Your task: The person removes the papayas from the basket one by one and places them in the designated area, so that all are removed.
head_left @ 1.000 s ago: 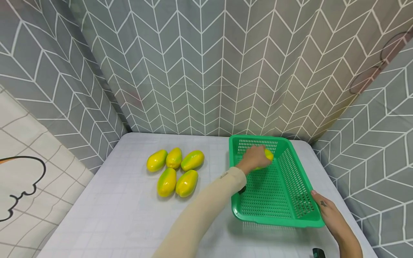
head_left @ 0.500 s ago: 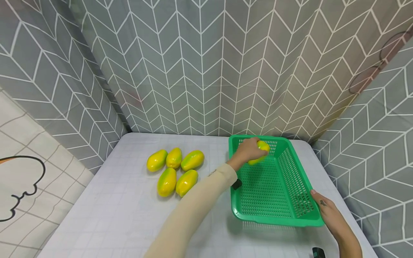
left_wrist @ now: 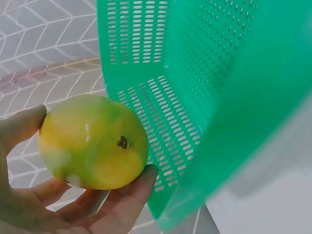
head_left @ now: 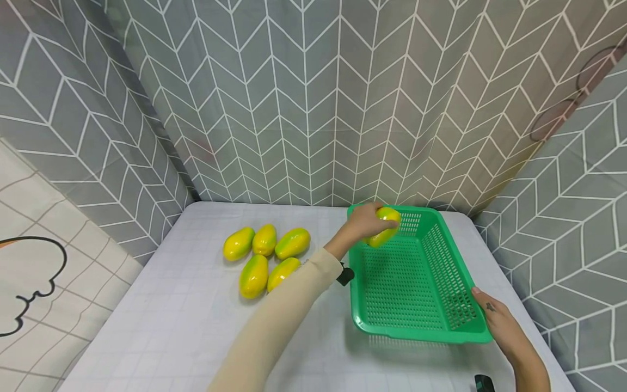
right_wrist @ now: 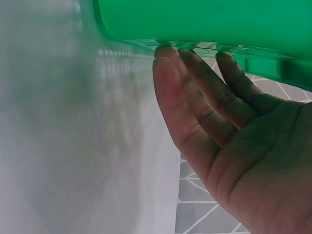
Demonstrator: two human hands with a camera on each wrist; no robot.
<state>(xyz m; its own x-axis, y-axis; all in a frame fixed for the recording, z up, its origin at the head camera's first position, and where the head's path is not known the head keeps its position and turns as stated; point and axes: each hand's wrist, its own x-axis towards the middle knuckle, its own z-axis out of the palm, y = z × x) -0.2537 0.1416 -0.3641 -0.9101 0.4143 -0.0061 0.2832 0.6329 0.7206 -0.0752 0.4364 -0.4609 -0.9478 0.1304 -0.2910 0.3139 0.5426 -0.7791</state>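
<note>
In the head view my left hand (head_left: 367, 222) grips a yellow-green mango (head_left: 386, 227) over the far left corner of the green basket (head_left: 360, 305). The left wrist view shows thumb and fingertips around that mango (left_wrist: 92, 141), its stem end facing the camera, with the basket wall beside it. My right hand (head_left: 499, 321) holds the basket's near right corner, thumb at the rim. Beneath, the fingers (right_wrist: 200, 92) of this hand reach up to the basket's underside. A shadow lies on the table below the basket's front edge.
Several more mangoes (head_left: 253, 276) lie grouped on the white table (head_left: 186, 326), left of the basket. A patterned grey curtain (head_left: 303, 109) stands behind the table. A small dark device (head_left: 484, 383) shows at the bottom edge, near the right wrist.
My left hand has drawn back to the left and upward with the mango, from inside the basket to over its far left corner. The right hand and basket stay nearly still.
</note>
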